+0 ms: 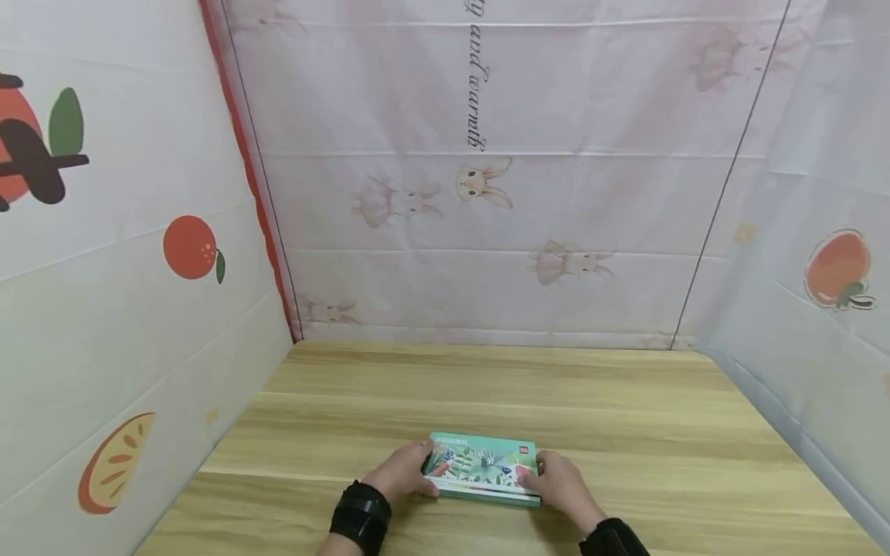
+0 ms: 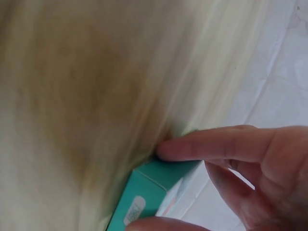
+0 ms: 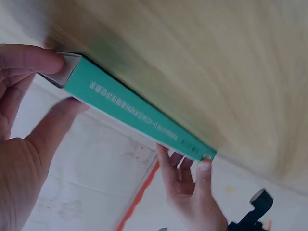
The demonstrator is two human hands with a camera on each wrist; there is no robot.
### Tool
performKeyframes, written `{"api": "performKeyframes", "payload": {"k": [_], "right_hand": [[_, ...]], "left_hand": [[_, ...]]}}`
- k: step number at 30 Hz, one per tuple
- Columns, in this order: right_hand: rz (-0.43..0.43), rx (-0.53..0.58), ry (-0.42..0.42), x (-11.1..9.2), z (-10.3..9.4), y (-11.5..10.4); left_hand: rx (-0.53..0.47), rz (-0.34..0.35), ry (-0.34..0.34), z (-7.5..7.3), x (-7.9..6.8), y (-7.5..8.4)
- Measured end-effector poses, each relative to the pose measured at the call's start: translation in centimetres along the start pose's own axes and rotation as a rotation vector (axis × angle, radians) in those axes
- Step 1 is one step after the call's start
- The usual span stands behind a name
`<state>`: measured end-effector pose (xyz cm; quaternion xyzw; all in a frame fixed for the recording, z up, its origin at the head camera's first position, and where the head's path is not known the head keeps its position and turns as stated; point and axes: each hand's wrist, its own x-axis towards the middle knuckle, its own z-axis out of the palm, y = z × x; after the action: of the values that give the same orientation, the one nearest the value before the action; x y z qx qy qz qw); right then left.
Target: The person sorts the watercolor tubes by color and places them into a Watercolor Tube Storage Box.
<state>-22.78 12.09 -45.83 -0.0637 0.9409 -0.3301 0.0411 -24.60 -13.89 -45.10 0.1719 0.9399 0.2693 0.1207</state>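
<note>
A flat teal cardboard box [image 1: 483,462] with a plant and flower picture lies level near the front middle of the table. My left hand [image 1: 405,469] grips its left end between thumb and fingers, and my right hand [image 1: 560,483] holds the right end likewise. In the left wrist view, a fingertip presses one corner of the box [image 2: 149,185], near a small white label. The right wrist view shows the long teal side with white print, and a pale inner part [image 3: 67,67] at the end by the right fingertips. The box's underside is hidden.
The wood-grain table [image 1: 487,386] reaches back to a pale cloth [image 1: 612,193] printed with rabbits. Fruit-print cloths stand along the left [image 1: 125,324] and right [image 1: 786,324] sides. Black bands [image 1: 361,516] are strapped round both wrists.
</note>
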Motion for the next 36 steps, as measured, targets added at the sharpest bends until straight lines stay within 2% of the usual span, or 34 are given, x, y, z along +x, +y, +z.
{"api": "performKeyframes", "payload": {"k": [2,7,15,21,26,30,36], "right_hand": [[0.016,0.018,-0.002,0.0,-0.2,0.1],[0.049,-0.026,-0.001,-0.4,-1.4,1.2],[0.106,-0.013,-0.009,-1.2,-4.0,4.1],[0.148,-0.011,-0.012,-0.3,-4.9,4.9],[0.117,-0.089,0.036,0.6,-4.2,4.8],[0.092,-0.063,0.047,1.3,-3.3,4.3],[0.102,-0.041,0.053,1.4,-3.2,4.2]], "left_hand": [[0.039,0.007,0.006,0.1,0.2,0.2],[0.120,0.038,0.013,1.0,1.0,1.6],[0.165,0.051,0.027,3.1,2.6,4.9],[0.258,0.032,0.043,3.4,3.8,6.3],[0.272,0.020,0.067,3.0,4.0,6.1],[0.269,-0.011,0.082,2.6,3.9,5.3],[0.262,0.021,0.087,2.6,4.1,4.5]]}}
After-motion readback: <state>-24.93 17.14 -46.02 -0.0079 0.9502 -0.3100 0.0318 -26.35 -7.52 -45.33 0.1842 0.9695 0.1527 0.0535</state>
